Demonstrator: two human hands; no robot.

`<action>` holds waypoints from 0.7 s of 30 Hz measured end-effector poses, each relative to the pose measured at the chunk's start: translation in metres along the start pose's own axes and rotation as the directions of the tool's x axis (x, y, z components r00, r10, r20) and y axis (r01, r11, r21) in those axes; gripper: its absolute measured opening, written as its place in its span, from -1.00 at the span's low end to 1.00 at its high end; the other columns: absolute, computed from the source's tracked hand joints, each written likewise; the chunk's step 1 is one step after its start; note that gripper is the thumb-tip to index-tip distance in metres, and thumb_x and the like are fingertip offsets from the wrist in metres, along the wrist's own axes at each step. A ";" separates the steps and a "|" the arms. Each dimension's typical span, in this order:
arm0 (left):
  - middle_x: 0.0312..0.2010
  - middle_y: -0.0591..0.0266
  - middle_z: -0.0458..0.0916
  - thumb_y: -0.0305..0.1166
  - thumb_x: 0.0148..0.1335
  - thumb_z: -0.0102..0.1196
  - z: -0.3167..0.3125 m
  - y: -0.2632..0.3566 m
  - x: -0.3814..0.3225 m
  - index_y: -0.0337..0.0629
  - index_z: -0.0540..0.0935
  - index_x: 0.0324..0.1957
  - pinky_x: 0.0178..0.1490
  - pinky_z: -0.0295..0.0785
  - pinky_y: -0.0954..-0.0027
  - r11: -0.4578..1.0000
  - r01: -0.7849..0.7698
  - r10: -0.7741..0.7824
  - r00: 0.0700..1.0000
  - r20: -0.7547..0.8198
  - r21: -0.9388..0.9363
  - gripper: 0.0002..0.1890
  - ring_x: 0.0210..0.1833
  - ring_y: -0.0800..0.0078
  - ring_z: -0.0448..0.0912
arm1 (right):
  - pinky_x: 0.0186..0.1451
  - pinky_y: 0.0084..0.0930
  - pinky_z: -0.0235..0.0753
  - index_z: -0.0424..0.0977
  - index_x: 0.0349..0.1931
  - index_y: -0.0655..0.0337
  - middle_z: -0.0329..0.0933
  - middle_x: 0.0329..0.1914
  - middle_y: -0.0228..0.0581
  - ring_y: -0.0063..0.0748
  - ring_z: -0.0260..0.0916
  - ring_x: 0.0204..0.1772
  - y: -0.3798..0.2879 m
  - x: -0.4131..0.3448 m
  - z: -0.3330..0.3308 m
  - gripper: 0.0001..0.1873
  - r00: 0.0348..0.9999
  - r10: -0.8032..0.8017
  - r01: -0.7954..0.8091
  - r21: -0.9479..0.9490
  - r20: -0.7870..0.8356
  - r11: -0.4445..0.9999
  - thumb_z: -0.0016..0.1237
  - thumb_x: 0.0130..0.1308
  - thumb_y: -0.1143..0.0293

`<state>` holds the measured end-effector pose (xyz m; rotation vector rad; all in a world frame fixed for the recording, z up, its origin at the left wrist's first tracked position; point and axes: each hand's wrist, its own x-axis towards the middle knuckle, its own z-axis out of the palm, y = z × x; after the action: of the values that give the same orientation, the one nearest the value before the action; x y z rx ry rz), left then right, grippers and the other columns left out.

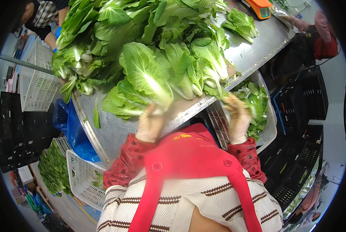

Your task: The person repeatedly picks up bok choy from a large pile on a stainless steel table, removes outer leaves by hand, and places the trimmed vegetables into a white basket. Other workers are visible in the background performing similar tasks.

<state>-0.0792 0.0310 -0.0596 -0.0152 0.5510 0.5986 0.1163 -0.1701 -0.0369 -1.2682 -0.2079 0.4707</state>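
Observation:
My left hand (151, 124), in a pale thin glove, grips the white base of a leafy green cabbage head (148, 76) at the metal table's near edge. The head lies with its broad leaves pointing away from me. More heads (187, 71) lie to its right, stems toward me. My right hand (237, 119), gloved and motion-blurred, is just off the table edge, above a white crate (273, 127) of loose leaves (258, 100). Its fingertips are near a leaf at the edge; whether they hold anything is unclear.
A large heap of greens (167, 17) covers the far side of the metal table (118, 132). An orange scale (260, 7) stands at the far right. White crates (38, 78) and a blue plastic bag (80, 136) are at left, black crates (300, 95) at right. Other people work nearby.

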 end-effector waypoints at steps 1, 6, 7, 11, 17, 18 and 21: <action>0.04 0.14 0.45 -0.55 0.10 0.11 -0.002 0.002 0.000 -0.19 0.34 0.09 0.06 0.40 0.13 1.000 0.011 -0.011 0.999 0.037 0.003 -0.53 0.09 0.21 0.42 | -0.02 -0.42 0.56 0.37 -0.05 0.40 0.45 0.02 -0.02 -0.30 0.45 0.05 -0.007 0.010 -0.020 -0.52 0.996 0.021 -0.016 0.050 -0.090 0.999 -0.05 0.27 0.11; 0.06 0.13 0.44 -0.62 0.09 0.08 -0.009 0.003 0.000 -0.22 0.33 0.11 0.26 0.27 0.11 0.999 0.034 -0.034 0.997 0.072 0.009 -0.51 0.16 0.22 0.38 | -0.16 -0.61 0.51 0.34 0.02 0.35 0.48 -0.06 -0.13 -0.41 0.47 -0.06 -0.014 0.023 -0.038 -0.49 0.895 0.438 -0.416 0.195 -0.087 0.888 -0.06 0.26 0.08; 0.06 0.13 0.44 -0.63 0.09 0.08 -0.010 0.003 -0.001 -0.23 0.33 0.11 0.29 0.23 0.12 0.999 0.049 -0.047 0.987 0.152 -0.010 -0.51 0.17 0.22 0.38 | -0.21 -0.63 0.51 0.34 0.02 0.35 0.49 -0.08 -0.14 -0.42 0.48 -0.08 -0.007 0.015 -0.020 -0.51 0.926 0.378 -0.378 0.018 -0.003 0.926 -0.06 0.27 0.10; 0.05 0.12 0.45 -0.66 0.09 0.05 -0.014 0.010 -0.008 -0.28 0.33 0.10 0.33 0.21 0.18 0.984 0.171 -0.158 0.968 0.194 -0.054 -0.53 0.16 0.27 0.38 | -0.35 -0.69 0.49 0.39 -0.04 0.34 0.53 -0.23 -0.26 -0.61 0.47 -0.33 0.020 -0.003 0.084 -0.60 0.726 0.448 -0.377 -0.243 0.522 0.894 -0.02 0.25 0.20; -0.13 0.18 0.51 -0.55 0.17 0.09 -0.014 0.034 -0.041 -0.21 0.46 -0.13 0.18 0.36 0.24 0.939 -0.253 0.257 0.966 0.013 0.235 -0.79 -0.01 0.35 0.47 | -0.21 -0.62 0.46 0.45 -0.14 0.37 0.53 -0.21 -0.24 -0.53 0.47 -0.23 0.030 -0.016 0.168 -0.66 0.621 0.522 -0.389 -0.350 0.584 0.853 0.09 0.14 0.34; -0.17 0.20 0.52 -0.54 0.17 0.10 -0.014 0.035 -0.047 -0.20 0.46 -0.16 0.17 0.37 0.24 0.907 -0.345 0.347 0.937 0.034 0.240 -0.81 -0.04 0.36 0.48 | -0.18 -0.60 0.46 0.45 -0.15 0.37 0.53 -0.21 -0.26 -0.52 0.46 -0.22 0.036 -0.023 0.178 -0.66 0.676 0.451 -0.308 -0.332 0.583 0.891 0.11 0.11 0.35; -0.29 0.32 0.50 -0.53 0.14 0.15 -0.017 0.034 -0.064 -0.15 0.46 -0.20 -0.17 0.41 0.43 0.775 -0.508 0.539 0.842 0.025 0.375 -0.80 -0.25 0.48 0.47 | -0.09 -0.55 0.45 0.46 -0.17 0.34 0.53 -0.24 -0.25 -0.49 0.44 -0.16 0.057 -0.044 0.197 -0.64 0.728 0.326 -0.131 -0.345 0.603 0.929 0.15 0.05 0.35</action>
<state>-0.1501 0.0223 -0.0376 0.4912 0.7521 1.0380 -0.0148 -0.0065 -0.0276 -1.3704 -0.7395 1.1414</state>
